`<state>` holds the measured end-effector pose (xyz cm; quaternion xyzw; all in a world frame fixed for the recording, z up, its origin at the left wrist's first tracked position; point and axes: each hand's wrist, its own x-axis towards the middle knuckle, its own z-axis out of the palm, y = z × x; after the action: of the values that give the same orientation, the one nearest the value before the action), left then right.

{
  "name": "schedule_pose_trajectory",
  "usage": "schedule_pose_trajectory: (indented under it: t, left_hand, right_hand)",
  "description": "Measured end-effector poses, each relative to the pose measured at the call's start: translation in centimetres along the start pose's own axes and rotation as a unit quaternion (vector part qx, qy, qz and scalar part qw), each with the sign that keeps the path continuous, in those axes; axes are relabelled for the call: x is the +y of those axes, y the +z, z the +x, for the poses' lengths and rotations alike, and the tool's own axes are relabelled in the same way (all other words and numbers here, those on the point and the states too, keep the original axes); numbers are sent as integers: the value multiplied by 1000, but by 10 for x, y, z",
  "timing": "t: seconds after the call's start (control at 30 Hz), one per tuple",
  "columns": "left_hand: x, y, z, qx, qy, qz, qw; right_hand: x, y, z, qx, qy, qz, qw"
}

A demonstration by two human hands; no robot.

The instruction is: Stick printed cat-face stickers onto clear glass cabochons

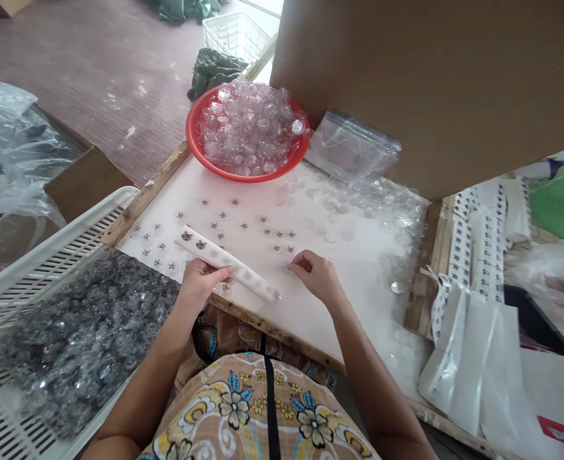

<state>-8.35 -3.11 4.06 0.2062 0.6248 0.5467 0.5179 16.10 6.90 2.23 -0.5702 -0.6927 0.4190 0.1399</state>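
My left hand pinches a white sticker strip between thumb and fingers, held slanting above the table's front edge. Two dark animal-face stickers show at the strip's upper left end. To the right of the strip, my right hand has its fingertips pressed together just over the white tabletop, with a small dark spot at the tips that I cannot make out. Clear round discs bearing dark stickers lie in loose rows beyond the strip. Plain clear discs are scattered farther right.
A red bowl heaped with clear round pieces stands at the back, beside a clear plastic box. A white basket of dark glittery pieces is at the left. Sticker strips lie at the right, below a large cardboard sheet.
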Motion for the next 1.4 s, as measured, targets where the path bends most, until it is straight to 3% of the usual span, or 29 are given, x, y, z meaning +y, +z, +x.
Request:
schedule_pose_trajectory:
  t: [0.13,0.27,0.37,0.5,0.63,0.73,0.83,0.93,1.03,1.1,1.17,1.23,1.33,1.4]
  left_hand:
    - [-2,2,-1,-2,2,4,1000]
    - [-5,3,-1,-10,9,-2,1000]
    - [-3,3,-1,-4,10,-9,1000]
    - [-1,-2,0,4,14,-1,1000]
    - [0,-12,3,26,27,4,999]
    - [2,-17,6,46,40,2,998]
    - [10,-23,7,68,64,-6,996]
    - [24,-31,4,106,96,-25,989]
    - [39,-43,-1,153,137,-54,977]
    - [47,-52,-4,167,164,-74,969]
    - [53,-59,-6,176,182,-81,964]
    - [55,-63,-6,176,185,-86,963]
    - [52,-60,-3,163,164,-93,968]
    - [47,-54,-1,157,151,-102,971]
  right_hand:
    - [-1,12,2,-1,-18,-45,999]
    - [-5,31,7,43,-65,-113,990]
    - [-12,43,13,63,-84,-94,990]
    - [-18,36,14,74,-95,-20,992]
    - [-9,25,17,132,-108,-4,985]
    - [-4,40,32,157,-116,-35,980]
    - [-15,75,55,143,-115,-57,981]
    - [-47,115,72,91,-137,-53,985]
    - [-83,142,75,-1,-219,-11,976]
    - [-99,147,72,-54,-274,43,959]
    - [-104,140,66,-74,-293,104,948]
    - [-96,120,59,-53,-282,144,947]
    - [-61,75,44,51,-262,128,955]
    - [-25,43,28,108,-251,46,961]
